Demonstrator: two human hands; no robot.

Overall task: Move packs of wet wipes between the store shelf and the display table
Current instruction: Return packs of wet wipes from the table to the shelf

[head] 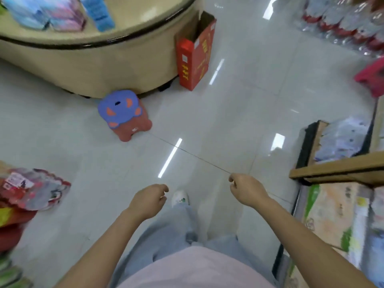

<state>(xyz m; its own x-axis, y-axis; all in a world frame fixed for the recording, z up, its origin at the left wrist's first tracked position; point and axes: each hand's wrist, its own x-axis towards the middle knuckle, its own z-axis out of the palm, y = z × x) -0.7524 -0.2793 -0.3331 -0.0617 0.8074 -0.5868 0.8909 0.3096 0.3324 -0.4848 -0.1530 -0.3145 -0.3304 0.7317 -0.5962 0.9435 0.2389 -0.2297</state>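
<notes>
Packs of wet wipes (47, 13) in blue and pink wrappers lie on the round beige display table (124, 53) at the top left. The store shelf (336, 169) stands at the right edge, with pale packs (345, 140) on its lower level. My left hand (150, 199) and my right hand (246, 191) hang over the tiled floor in front of me. Both have loosely curled fingers and hold nothing. Neither hand touches a pack.
A blue and red plastic stool (124, 114) sits on the floor by the table's base. A tall open red carton (195, 50) stands beside the table. Bagged goods (31, 188) pile at the left edge. Red and silver items (349, 23) fill the far right.
</notes>
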